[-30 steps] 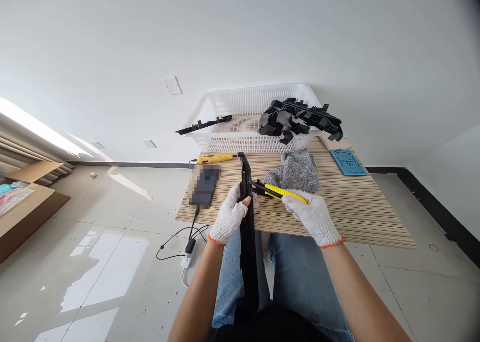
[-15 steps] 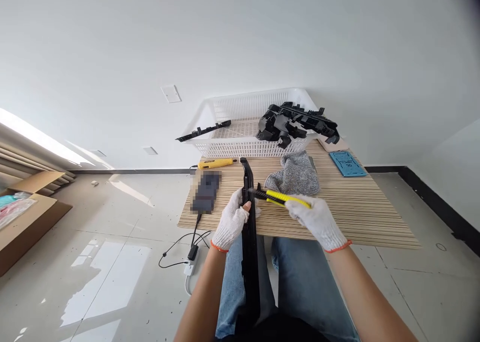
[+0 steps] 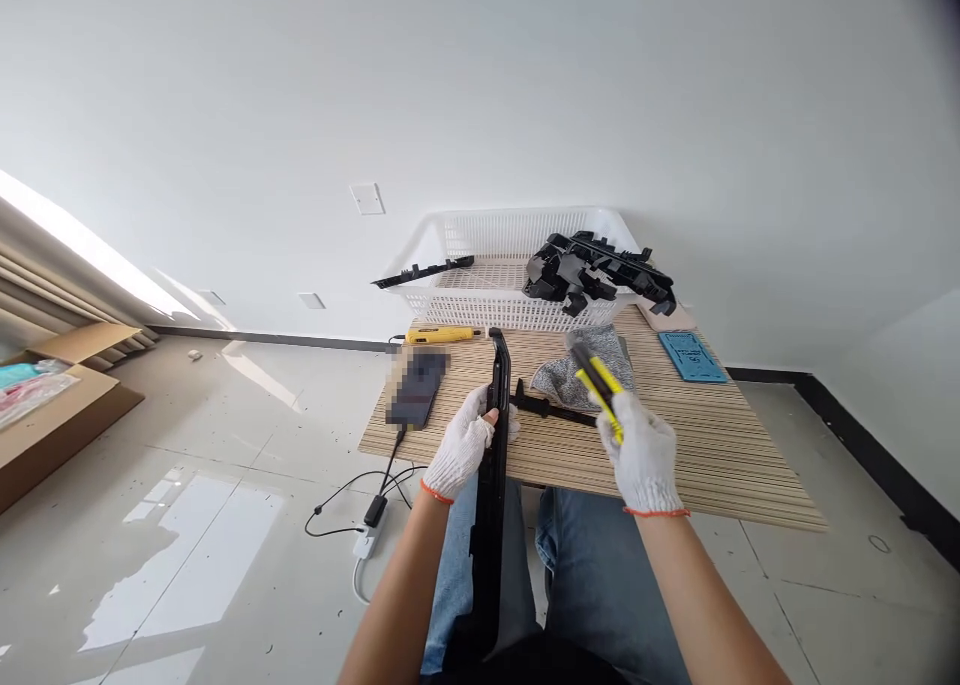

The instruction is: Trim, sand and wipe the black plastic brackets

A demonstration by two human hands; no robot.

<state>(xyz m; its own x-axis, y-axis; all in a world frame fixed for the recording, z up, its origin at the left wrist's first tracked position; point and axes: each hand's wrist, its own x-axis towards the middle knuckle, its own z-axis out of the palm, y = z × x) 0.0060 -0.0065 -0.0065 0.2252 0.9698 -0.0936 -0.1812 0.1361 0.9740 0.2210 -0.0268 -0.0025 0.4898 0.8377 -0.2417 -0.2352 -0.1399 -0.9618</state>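
Strip [image 3: 491,510] gripped in left hand [image 3: 461,447] crosses table edge [image 3: 720,507]; across a gap, right hand [image 3: 643,457] clasps cutter [image 3: 601,383].

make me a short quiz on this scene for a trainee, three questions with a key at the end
1. Multiple choice: what does the right hand hold?
A) the grey cloth
B) the yellow and black knife
C) the blue case

2. True or false: the left hand grips the long black part.

3. Fill in: as pictured, the heap of black parts lies toward the ____ end of the white basket.

Key: 1 B; 2 true; 3 right
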